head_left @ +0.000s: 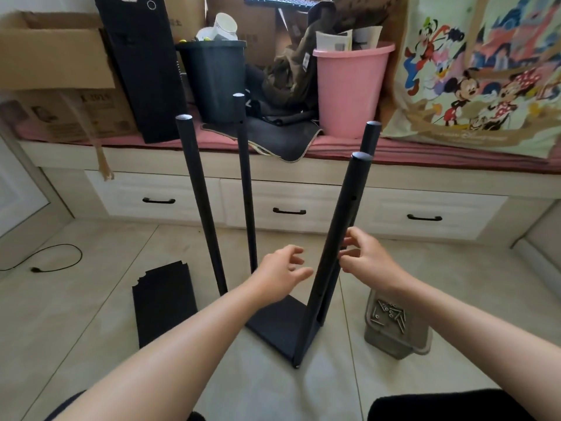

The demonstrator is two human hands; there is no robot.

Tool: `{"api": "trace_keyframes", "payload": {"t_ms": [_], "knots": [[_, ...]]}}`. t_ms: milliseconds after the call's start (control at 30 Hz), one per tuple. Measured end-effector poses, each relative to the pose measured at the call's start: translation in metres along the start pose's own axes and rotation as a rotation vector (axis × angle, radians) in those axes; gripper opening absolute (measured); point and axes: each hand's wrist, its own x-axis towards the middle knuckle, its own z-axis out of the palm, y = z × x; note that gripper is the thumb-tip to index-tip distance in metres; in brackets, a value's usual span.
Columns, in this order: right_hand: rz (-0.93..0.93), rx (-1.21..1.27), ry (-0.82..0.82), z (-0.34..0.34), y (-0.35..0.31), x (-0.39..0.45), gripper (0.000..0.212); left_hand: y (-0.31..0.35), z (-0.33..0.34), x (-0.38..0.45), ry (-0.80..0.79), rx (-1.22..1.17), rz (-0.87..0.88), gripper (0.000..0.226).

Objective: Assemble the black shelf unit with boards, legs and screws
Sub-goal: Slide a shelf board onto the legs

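Black cable (57,256) on tile floor, far left. Loose black shelf board (165,302) flat on floor beside it. Partly built shelf unit at centre: base board (277,322) on floor, four black legs upright from it — near-left leg (202,208), far-left leg (246,189), near-right leg (335,247), far-right leg (369,138). Left hand (280,273) between legs, fingers spread and relaxed, holding nothing. Right hand (367,258) fingertips touching near-right leg, fingers loosely curved, not wrapped round it. Clear plastic box of screws (394,325) on floor, right of base board.

left grip (280,273) loose, right grip (365,258) loose
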Motion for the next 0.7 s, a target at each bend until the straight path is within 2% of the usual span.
{"api": "trace_keyframes", "payload": {"t_ms": [67, 133, 233, 333, 500, 600, 700], "knots": [[0.012, -0.032, -0.104, 0.007, 0.000, -0.003, 0.037, -0.007, -0.023, -0.001, 0.101, 0.063, -0.050, 0.050], [0.005, -0.089, -0.138, 0.016, -0.001, -0.004, 0.037, -0.016, -0.050, -0.005, 0.245, 0.118, -0.128, 0.041], [-0.006, -0.108, -0.067, 0.024, -0.005, -0.003, 0.022, -0.037, -0.090, -0.009, 0.425, 0.030, -0.253, 0.027], [-0.010, -0.161, 0.001, 0.027, -0.007, 0.000, 0.012, -0.055, -0.116, -0.008, 0.546, -0.039, -0.322, 0.030], [0.011, -0.187, 0.002, 0.028, -0.004, 0.002, 0.011, -0.054, -0.123, 0.004, 0.628, -0.144, -0.229, 0.057], [0.016, -0.209, 0.001, 0.026, -0.003, 0.003, 0.011, -0.049, -0.121, 0.011, 0.627, -0.152, -0.131, 0.060], [0.030, -0.213, 0.030, 0.024, -0.004, 0.004, 0.013, -0.049, -0.119, 0.015, 0.629, -0.136, -0.115, 0.058]]}}
